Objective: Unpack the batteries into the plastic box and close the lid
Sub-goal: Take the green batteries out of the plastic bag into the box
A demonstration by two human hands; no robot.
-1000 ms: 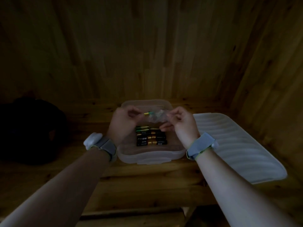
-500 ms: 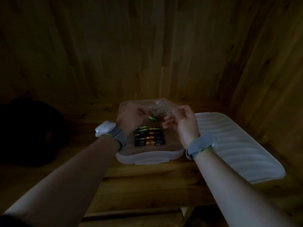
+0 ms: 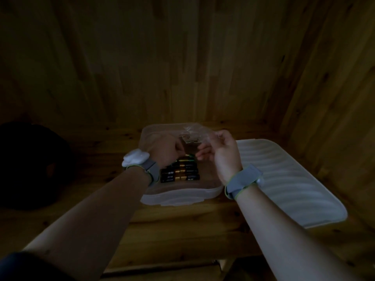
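Note:
A translucent plastic box [image 3: 178, 196] stands open on the wooden surface. Several black-and-gold batteries [image 3: 179, 173] lie side by side in it. My left hand [image 3: 164, 148] is low over the box, fingers closed on a green-tipped battery [image 3: 189, 156] just above the row. My right hand [image 3: 222, 151] hovers over the box's right side and pinches crumpled clear packaging [image 3: 192, 135], held up over the back of the box. The white ribbed lid [image 3: 284, 183] lies flat to the right of the box.
A dark rounded object [image 3: 30, 165] sits at the left, hard to make out in the dim light. Wooden walls close in behind and on the right. The front edge of the wooden surface runs below my forearms.
My left hand has pulled a battery out of the wrapper and lowered it toward the row in the box. My right hand has lifted the wrapper up and back.

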